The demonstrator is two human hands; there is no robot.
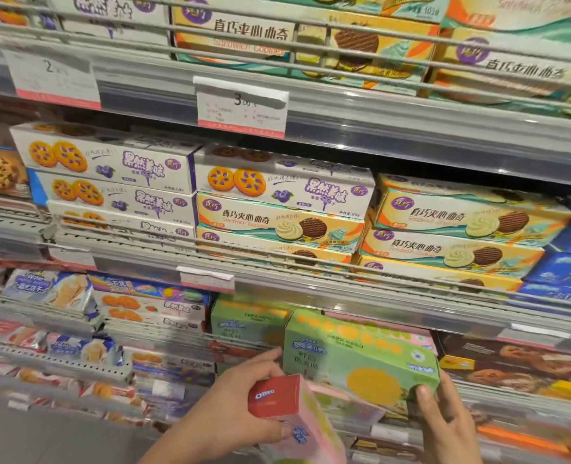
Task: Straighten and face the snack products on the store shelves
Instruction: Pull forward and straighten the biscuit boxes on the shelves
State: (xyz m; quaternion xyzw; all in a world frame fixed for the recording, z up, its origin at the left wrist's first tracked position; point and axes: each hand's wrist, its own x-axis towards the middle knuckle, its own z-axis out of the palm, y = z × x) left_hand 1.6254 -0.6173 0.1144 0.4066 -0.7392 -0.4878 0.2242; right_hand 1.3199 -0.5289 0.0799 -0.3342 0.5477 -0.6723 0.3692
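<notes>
Left hand point(240, 406) grips a pink cardboard Oreo box with a red end flap point(287, 416) held off the shelf, while right hand point(444, 416) pinches the lower right corner of a light-green cardboard biscuit box point(354, 356) tilted at the front of the lower wire-railed shelf point(176, 339), beneath stacked yellow sandwich-cookie boxes point(277, 226).

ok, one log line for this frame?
left hand: holds pink Oreo box | right hand: grips green box | stage: facing lower shelf
</notes>
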